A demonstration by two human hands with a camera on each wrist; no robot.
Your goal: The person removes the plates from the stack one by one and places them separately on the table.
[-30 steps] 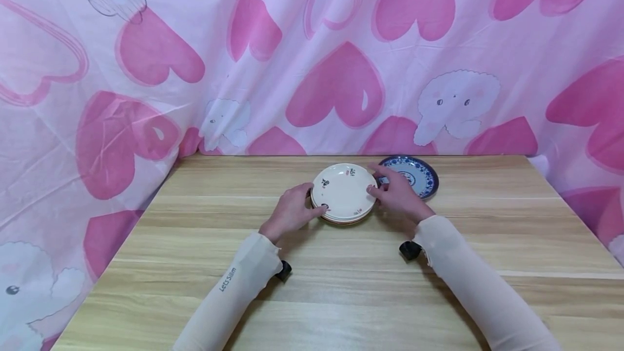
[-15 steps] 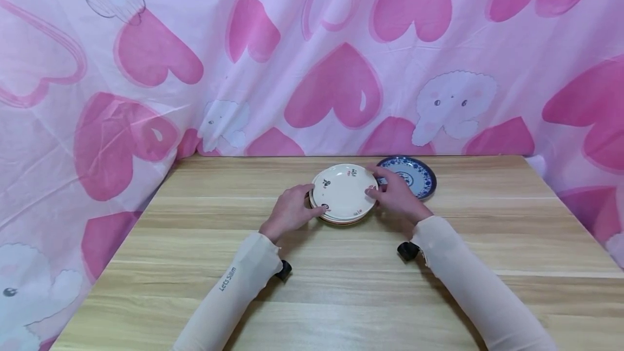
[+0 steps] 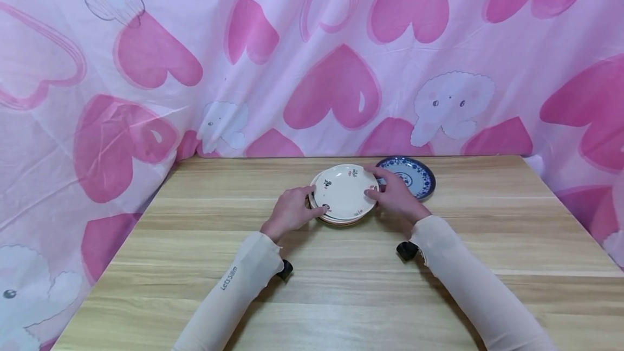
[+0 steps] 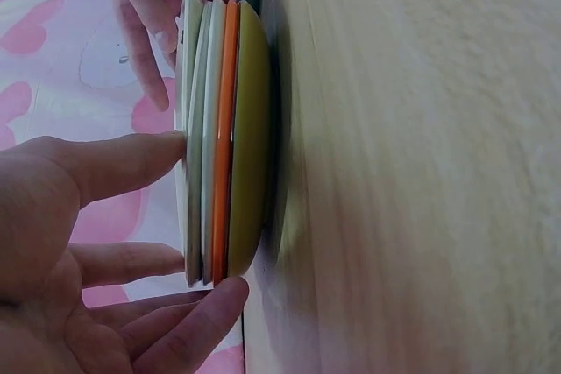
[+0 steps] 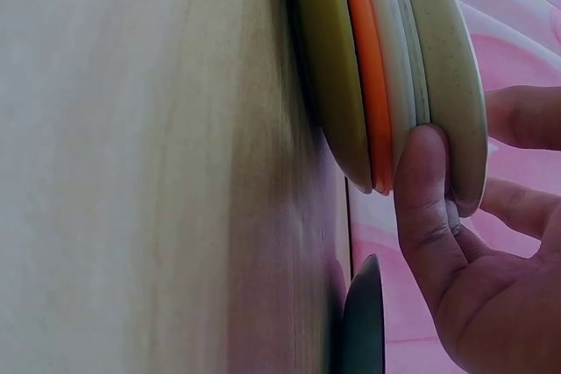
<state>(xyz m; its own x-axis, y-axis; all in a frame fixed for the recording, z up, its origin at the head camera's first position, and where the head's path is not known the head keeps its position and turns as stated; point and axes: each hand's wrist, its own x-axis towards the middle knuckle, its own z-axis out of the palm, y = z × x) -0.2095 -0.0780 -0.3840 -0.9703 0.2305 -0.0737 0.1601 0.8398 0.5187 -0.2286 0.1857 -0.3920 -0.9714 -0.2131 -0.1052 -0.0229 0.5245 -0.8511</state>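
Observation:
A stack of plates stands near the back of the table, topped by a white plate (image 3: 345, 191) with small printed figures. Beneath it, the left wrist view shows thin pale plates (image 4: 209, 146), an orange-edged plate (image 4: 226, 129) and an olive-yellow plate (image 4: 252, 137) at the bottom. My left hand (image 3: 288, 211) grips the stack's left side, thumb on the top rim, a finger by the lower edges. With my right hand (image 3: 398, 197) I pinch the white plate's right rim; its edge tilts up from the plates below, a finger underneath (image 5: 423, 190).
A blue-and-white patterned plate (image 3: 425, 176) lies just right of the stack, partly behind my right hand. The wooden table (image 3: 341, 291) runs back to a pink heart-printed curtain (image 3: 336, 85). A black wrist device (image 3: 407, 251) hangs under my right cuff.
The top white plate has slid slightly right over the stack, baring more of the plate rim beneath on the left. Both hands keep nearly the same place.

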